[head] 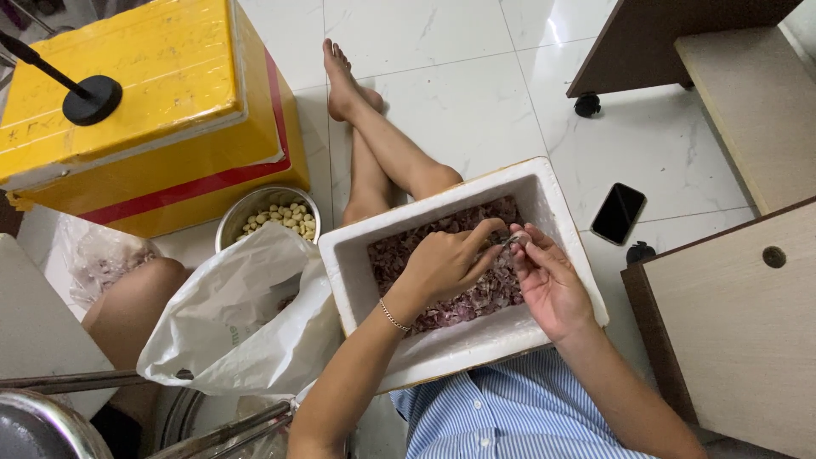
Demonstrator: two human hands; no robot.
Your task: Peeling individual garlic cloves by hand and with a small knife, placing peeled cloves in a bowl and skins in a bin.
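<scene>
Head view shows the left hand (446, 263) and right hand (548, 276) pinched shut on a small clove (512, 241) over the white box (463, 340) of peels, where a slip could drop it.

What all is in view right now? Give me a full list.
white foam box: one, white, on the lap, centre
purplish peel scraps: a heap, inside the foam box
small grey object: one, at both hands' fingers, too small to identify
round steel bowl: one, on the floor, holding pale peeled cloves
white plastic bag: one, left of the box
yellow foam box: one, red stripe, upper left
black phone: one, on the white tiled floor
wooden furniture panels: right side
left hand: over the scraps
right hand: beside it
</scene>
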